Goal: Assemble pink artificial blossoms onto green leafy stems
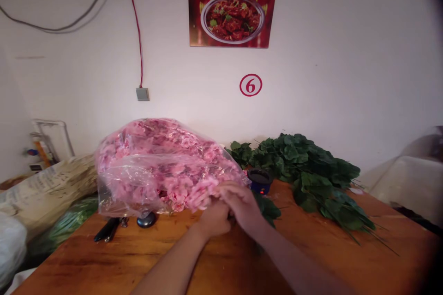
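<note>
My left hand (215,218) is closed around the base of a pink artificial flower (202,193), just in front of the clear plastic bag. Right beside it, my right hand (239,202) curls over the flower from the other side, its fingertips at the petals. What lies between the right fingers is hidden. A green artificial leaf (270,208) shows behind my right wrist; I cannot tell whether it joins the flower. The large clear bag (128,166) behind my hands is full of pink flowers. A small dark blue pot (260,179) with a red light stands behind my right hand.
A pile of green artificial leaves with stems (304,161) covers the back right of the wooden table (79,262). Near the bag lie a black-handled tool (107,229) and a dark round object (146,219). Left of the table are a woven sack (51,189) and plastic bags.
</note>
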Tool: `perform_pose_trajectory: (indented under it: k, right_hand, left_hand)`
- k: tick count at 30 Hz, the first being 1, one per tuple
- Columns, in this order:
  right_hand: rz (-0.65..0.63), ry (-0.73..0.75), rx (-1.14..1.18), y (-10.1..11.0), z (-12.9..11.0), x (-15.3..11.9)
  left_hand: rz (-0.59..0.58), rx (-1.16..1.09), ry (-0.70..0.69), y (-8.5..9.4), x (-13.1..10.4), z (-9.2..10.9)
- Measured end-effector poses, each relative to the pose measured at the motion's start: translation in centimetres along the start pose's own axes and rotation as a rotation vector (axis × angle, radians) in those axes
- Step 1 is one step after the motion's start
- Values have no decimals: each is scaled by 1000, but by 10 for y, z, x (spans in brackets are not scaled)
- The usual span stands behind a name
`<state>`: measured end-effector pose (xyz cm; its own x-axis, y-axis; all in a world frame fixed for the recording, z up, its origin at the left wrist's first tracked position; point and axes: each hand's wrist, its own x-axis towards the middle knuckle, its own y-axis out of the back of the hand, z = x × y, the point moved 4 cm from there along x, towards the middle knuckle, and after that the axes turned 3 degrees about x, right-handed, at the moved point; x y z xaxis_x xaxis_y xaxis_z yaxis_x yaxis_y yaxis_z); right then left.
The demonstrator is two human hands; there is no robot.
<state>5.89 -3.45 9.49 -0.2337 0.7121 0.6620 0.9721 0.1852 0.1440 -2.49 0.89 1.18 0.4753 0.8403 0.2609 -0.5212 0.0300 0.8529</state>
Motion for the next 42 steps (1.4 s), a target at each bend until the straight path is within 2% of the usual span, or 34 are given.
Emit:
perform_pose_trajectory:
  k: [3,5,7,10,13,16,26,30,33,38,40,42]
  right_hand:
    - [218,-90,178,65,21,0]
    - [286,-142,283,88,38,-4]
    - [303,-162,295,96,52,-10]
    - [220,-140,132,88,60,-18]
    - [99,-63,-58,76,54,-22]
    - [34,-19,-129,73,49,-23]
    - [10,-30,-156,83,55,-25]
    - [104,-113,42,87,66,-24]
    - [62,-203,236,84,75,-23]
    - [-177,-191,272,67,62,-31]
    - [-160,-157,244,66,56,-33]
    - [-88,-99,186,70,51,-33]
  left_hand:
    - [-12,83,-91,4,0,3]
    - [8,110,-126,8,-1,7]
    - [38,36,-118,10,-1,11]
    - [82,-344,-88,9,1,16]
    - [86,-800,-40,3,6,18]
    - [23,-988,0,-3,12,19]
    - [42,-1047,158,-8,21,0]
    - [113,-1082,156,-4,21,-3]
    - [133,-1106,93,0,19,0]
    - [0,-1003,22,-9,14,14]
    - [-68,-964,29,-17,13,16]
    - [-114,-921,20,-23,13,17]
